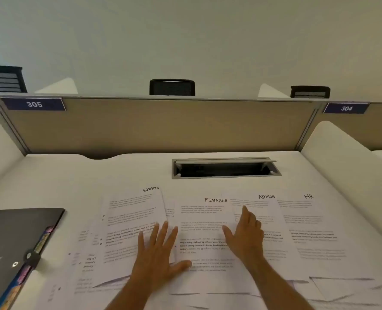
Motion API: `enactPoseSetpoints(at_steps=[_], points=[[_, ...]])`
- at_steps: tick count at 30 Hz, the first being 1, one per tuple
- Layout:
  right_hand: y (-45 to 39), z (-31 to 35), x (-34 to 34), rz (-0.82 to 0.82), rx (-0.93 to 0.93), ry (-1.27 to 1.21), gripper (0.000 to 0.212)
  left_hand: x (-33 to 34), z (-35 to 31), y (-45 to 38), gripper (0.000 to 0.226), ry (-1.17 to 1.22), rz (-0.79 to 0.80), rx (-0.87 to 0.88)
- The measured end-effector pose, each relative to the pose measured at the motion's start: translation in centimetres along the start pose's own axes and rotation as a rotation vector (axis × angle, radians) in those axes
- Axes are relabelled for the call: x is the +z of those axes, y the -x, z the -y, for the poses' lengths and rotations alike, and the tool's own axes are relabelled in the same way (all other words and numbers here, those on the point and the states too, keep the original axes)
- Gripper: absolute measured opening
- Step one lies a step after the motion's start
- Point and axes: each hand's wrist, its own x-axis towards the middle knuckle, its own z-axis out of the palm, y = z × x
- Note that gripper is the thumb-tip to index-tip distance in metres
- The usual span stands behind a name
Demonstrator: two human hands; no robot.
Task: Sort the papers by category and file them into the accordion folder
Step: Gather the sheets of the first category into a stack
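Both hands [199,247] flat on labelled papers [205,233]

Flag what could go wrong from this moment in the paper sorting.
The SPORTS sheet, FINANCE sheet, ADMIN sheet and HR sheet overlap, so sliding one may drag a neighbour and mix categories. The left hand presses flat across the SPORTS and FINANCE sheets together, which could shift both. The accordion folder lies fastened at the left, and some sheets look to reach the desk's near edge and might slip off.
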Motion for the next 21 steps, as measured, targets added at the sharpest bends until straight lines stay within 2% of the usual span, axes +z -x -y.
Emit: enactPoseSetpoints(at_steps=[4,10,12,16,19,21], points=[[-0.9,-0.2,-0.3,0.075,0.224,-0.2,0.098,1.5,0.0,0.4,0.106,0.048,-0.028,0.003],[-2.4,0.5,-0.5,0.176,0.332,-0.534,0.093,0.3,-0.6,1.2,0.094,0.058,-0.097,0.022],[-2.4,0.7,-0.8,0.214,0.369,-0.666,0.078,-0.1,-0.8,1.3,0.091,0.047,-0.077,0.039],[-2.2,0.8,-1.3,0.274,0.285,-0.631,0.015,-0.4,-0.8,1.4,0.09,0.014,-0.074,0.063],[-2.0,0.9,-1.7,0.246,0.208,-0.587,0.005,-0.7,-1.1,1.5,0.095,-0.002,-0.056,0.02],[-2.1,0.6,-1.8,0.2,0.184,-0.612,0.017,-0.8,-0.8,1.3,0.108,0.039,-0.008,-0.013]])
